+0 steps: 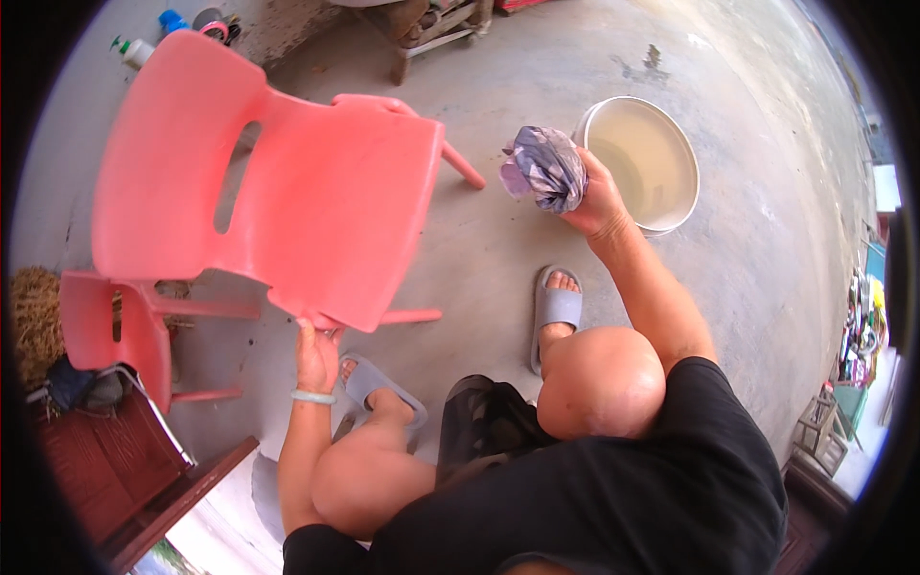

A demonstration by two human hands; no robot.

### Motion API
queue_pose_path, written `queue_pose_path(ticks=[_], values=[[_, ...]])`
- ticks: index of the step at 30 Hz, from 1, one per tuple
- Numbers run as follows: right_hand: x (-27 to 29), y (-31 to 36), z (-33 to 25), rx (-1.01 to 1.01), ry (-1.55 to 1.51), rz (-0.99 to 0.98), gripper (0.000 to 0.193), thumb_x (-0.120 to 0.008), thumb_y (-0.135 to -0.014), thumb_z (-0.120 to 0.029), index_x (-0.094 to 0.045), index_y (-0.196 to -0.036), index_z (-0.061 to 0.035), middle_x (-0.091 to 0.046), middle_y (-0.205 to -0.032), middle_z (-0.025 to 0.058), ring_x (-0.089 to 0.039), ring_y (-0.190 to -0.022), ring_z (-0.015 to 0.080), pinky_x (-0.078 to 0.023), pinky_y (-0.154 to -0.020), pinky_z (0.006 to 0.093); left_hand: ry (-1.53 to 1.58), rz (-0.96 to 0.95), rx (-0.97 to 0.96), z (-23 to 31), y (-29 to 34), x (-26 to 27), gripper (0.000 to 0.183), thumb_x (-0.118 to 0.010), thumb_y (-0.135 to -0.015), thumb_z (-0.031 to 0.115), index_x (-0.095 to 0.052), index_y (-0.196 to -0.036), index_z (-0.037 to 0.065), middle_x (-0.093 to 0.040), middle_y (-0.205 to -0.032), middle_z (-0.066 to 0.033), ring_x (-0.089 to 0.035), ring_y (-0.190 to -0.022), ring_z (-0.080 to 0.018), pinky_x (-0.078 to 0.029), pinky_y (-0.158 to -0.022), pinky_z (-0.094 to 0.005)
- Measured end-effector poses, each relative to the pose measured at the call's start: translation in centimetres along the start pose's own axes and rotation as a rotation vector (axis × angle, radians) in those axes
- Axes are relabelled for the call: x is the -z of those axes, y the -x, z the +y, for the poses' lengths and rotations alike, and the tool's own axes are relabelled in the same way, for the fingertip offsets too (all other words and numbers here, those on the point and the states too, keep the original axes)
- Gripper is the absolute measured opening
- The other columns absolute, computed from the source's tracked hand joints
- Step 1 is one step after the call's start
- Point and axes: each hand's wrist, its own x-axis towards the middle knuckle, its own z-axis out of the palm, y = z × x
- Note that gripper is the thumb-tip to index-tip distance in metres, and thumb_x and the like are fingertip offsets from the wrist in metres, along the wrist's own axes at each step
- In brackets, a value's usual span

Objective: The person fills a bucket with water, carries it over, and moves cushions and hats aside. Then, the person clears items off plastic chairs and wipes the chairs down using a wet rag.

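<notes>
A red plastic chair [345,201] is tilted in front of me on the left, its seat and slotted backrest facing up toward me. My left hand [317,356], with a pale bangle at the wrist, is closed on the chair's near edge; some of its fingers are hidden beneath it. To the right of the chair, my right hand [602,196] is wrapped round a bunched, grey-purple patterned cloth [548,168]. The cloth is held up beside a round white bucket [692,182] of cloudy, yellowish water, apart from the chair.
A second red chair [110,321] stands at the left, near a dark red wooden panel [110,460] and some straw [36,321]. A pump bottle [137,53] is at the far left. A wooden stand [407,43] is at the back. My sandalled feet are on the concrete floor [489,278].
</notes>
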Motion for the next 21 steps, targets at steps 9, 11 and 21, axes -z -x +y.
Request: queue_pose_path(ticks=[9,11,21], values=[[9.4,0.8,-13.6,-0.051,0.925,0.321,0.04,-0.05,-0.088,-0.031,-0.051,-0.119,-0.0049,-0.061,-0.104,0.0105,-0.061,-0.087,0.0175,-0.052,-0.071,0.0309,-0.059,-0.064,0.126,2.0,1.2,-0.6,0.063,-0.038,-0.09,0.053,-0.028,-0.135,0.011,-0.035,-0.135,-0.0045,-0.035,-0.123,-0.0209,-0.03,-0.1,-0.0474],[12.3,-1.3,-13.0,-0.251,1.34,0.486,0.037,-0.052,-0.086,-0.027,-0.053,-0.117,-0.0075,-0.061,-0.102,0.013,-0.062,-0.086,0.0202,-0.052,-0.067,0.0331,-0.069,-0.029,0.142,2.5,1.8,-1.0,0.062,-0.038,-0.089,0.054,-0.029,-0.135,0.012,-0.036,-0.135,-0.0041,-0.035,-0.122,-0.0205,-0.03,-0.1,-0.0476],[29.2,-6.9,-4.4,-0.248,2.3,-0.357,0.038,-0.049,-0.085,-0.025,-0.052,-0.117,-0.0054,-0.051,-0.122,0.0176,-0.05,-0.112,0.0309,-0.039,-0.094,0.0373,-0.035,0.058,0.238,1.9,1.3,-1.6,0.044,-0.044,-0.09,0.047,-0.052,-0.111,0.01,-0.052,-0.117,-0.0073,-0.048,-0.105,-0.0231,-0.039,-0.087,-0.0471]])
